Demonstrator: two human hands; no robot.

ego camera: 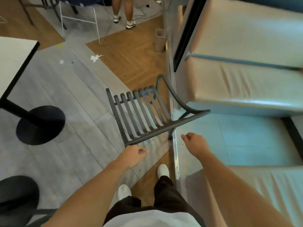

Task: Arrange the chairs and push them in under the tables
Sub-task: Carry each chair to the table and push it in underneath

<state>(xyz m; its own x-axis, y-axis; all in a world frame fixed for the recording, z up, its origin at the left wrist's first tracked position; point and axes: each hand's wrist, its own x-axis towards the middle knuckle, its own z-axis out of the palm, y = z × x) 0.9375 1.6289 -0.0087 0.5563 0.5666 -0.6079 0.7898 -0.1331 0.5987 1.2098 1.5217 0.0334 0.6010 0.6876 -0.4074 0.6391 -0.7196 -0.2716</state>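
Observation:
A dark grey metal chair [142,112] with a slatted seat stands in the middle of the floor, seen from above, its curved back rail nearest me. My left hand [133,154] hovers just below the left end of that rail, fingers loosely curled, holding nothing. My right hand [195,144] hangs to the right of the rail, apart from it, also loosely curled and empty. A white-topped table [14,63] with a black edge stands at the left on a round black pedestal base [41,125].
Padded beige bench seats [246,79] fill the right side, behind a metal floor strip [175,154]. A small bin [160,40] stands ahead. Crumpled paper [95,57] lies on the floor. Another person's legs [124,12] and a white wire stool [78,20] are farther off. A second black base [18,190] is at lower left.

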